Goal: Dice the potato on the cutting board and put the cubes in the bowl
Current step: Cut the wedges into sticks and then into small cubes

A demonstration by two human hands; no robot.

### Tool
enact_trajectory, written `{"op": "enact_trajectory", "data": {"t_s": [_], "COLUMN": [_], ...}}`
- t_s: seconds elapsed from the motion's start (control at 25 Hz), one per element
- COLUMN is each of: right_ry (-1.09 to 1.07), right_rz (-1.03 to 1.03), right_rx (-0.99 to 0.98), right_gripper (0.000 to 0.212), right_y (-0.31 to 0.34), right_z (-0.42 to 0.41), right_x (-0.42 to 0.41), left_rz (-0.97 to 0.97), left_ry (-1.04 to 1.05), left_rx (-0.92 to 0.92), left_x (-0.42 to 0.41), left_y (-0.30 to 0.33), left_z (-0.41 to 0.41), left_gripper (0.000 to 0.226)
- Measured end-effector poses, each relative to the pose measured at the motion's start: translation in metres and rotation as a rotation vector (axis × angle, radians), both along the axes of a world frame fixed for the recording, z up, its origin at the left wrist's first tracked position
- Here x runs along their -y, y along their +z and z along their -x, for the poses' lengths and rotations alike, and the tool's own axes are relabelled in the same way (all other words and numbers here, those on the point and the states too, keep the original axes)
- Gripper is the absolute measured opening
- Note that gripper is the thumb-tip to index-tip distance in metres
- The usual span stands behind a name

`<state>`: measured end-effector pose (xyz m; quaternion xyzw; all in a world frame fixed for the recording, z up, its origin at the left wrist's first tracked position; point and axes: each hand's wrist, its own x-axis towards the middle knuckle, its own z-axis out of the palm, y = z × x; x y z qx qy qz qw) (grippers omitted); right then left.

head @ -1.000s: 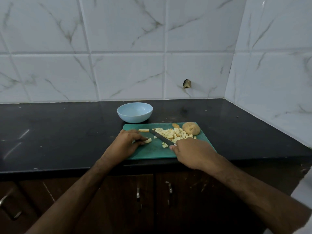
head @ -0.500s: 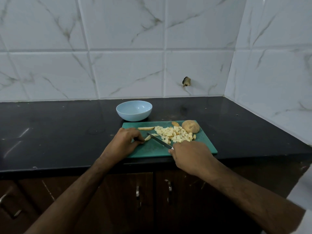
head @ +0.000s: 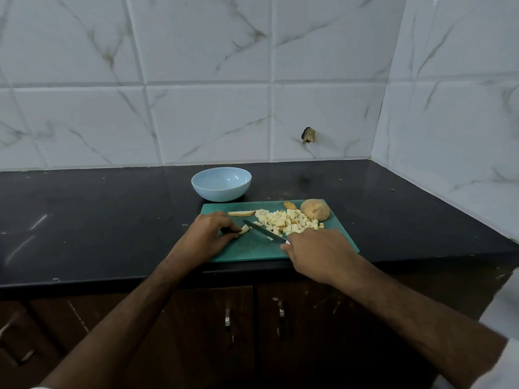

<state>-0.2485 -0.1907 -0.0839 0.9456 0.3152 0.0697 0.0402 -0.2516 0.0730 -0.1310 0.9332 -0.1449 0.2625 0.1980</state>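
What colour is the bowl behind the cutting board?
The bowl is pale blue, seen in the head view.

Two bare forearms reach in from the bottom edge of the view, both uncovered from the wrist up to near the elbow. The left hand (head: pixel 206 236) and the right hand (head: pixel 317 252) wear no gloves, and no rings, watch or bracelet show on either wrist. Fine hair shows along the right forearm. A white sleeve (head: pixel 502 329) covers the right upper arm at the lower right corner of the view, its edge ending near the elbow. A thin sliver of white cloth (head: pixel 38 386) shows at the bottom edge beside the left arm.
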Motion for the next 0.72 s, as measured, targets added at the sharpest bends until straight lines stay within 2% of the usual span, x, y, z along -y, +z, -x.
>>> {"op": "enact_trajectory", "data": {"t_s": [0.12,0.4,0.56,0.72], "right_ry": [-0.005,0.019,0.024,0.018], "right_rz": [-0.057,-0.019,-0.013,-0.074], "right_rx": [-0.007,-0.124,0.034,-0.019], "right_gripper": [0.044,0.038,0.037,0.040], "right_y": [0.003,-0.010,-0.005,-0.004], "right_z": [0.000,0.011,0.012,0.011], "right_x": [-0.002,-0.007,-0.007,-0.008], "left_rz": [0.012,0.027,0.029,0.026], "left_ry": [-0.010,-0.028,-0.011,-0.003], "left_rx": [-0.004,-0.006,-0.010,-0.008], "left_x": [0.000,0.000,0.000,-0.001], "left_y": [0.000,0.000,0.000,-0.001], "left_z": [0.000,-0.001,-0.002,-0.001], "left_gripper": [0.013,0.009,0.009,0.009]}}
